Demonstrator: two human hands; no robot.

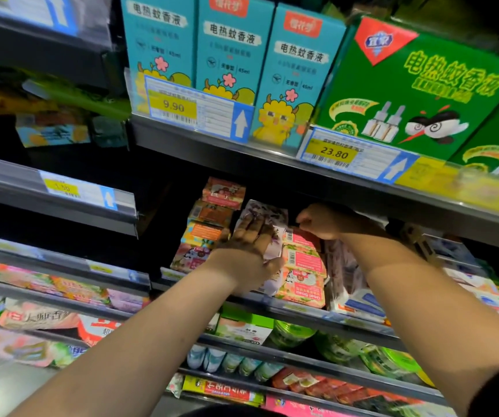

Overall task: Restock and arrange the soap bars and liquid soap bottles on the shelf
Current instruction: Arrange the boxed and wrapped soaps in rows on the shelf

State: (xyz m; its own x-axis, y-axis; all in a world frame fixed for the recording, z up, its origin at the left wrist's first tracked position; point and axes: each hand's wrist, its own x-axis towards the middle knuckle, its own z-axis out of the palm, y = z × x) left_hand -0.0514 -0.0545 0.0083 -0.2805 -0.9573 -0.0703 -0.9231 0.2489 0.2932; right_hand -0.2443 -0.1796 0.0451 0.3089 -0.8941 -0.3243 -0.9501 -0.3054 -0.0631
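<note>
Fingers of left hand lie flat on the lavender soap pack, centre frame. Right hand curls at the pink soap stack, grip unclear. Arranging step, I judge; next, stack needs squaring.

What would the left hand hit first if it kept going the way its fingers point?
The left hand rests on the purple-flowered soap pack; beyond it only dark shelf space shows, though depth is unclear.
</note>
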